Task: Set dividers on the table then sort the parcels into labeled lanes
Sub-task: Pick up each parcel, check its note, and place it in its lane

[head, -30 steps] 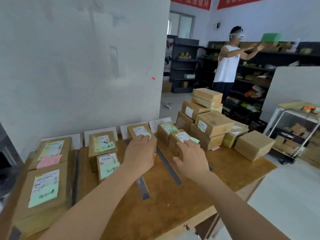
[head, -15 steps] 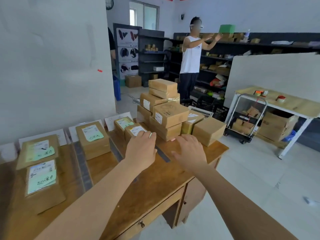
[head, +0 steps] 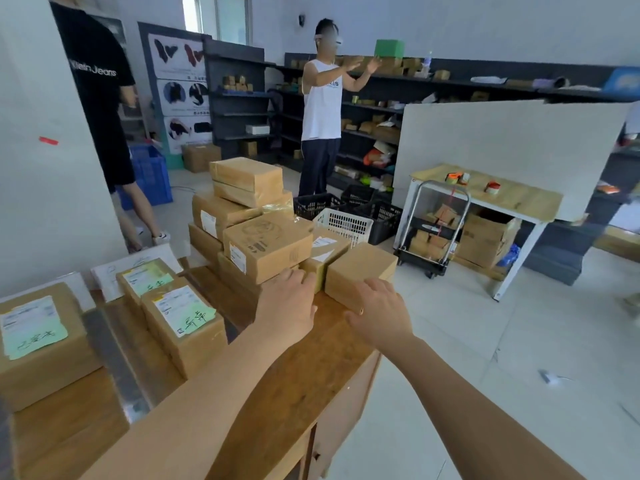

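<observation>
A pile of brown cardboard parcels [head: 266, 247] stands at the right end of the wooden table [head: 298, 372]. My left hand [head: 285, 306] hovers at the foot of that pile, fingers loosely apart, holding nothing. My right hand [head: 379, 311] reaches toward a plain brown box [head: 360, 268] at the table's right corner, fingers spread, at or just short of its near edge. Two parcels with green notes [head: 180, 320] sit in one lane, another labelled parcel [head: 38, 337] lies further left. A grey divider strip [head: 114, 362] runs between them. White lane cards [head: 138, 265] lean against the wall.
A person in a white vest [head: 322, 105] reaches to dark shelves at the back. A person in black [head: 104, 98] stands left by a blue crate [head: 152, 174]. Black and white baskets [head: 346, 220], a trolley [head: 433, 233] and a second table [head: 485, 192] stand on the floor to the right.
Both hands left the green-noted parcel and moved right to the parcel pile and the plain box. The view swung right, showing more floor and the second table.
</observation>
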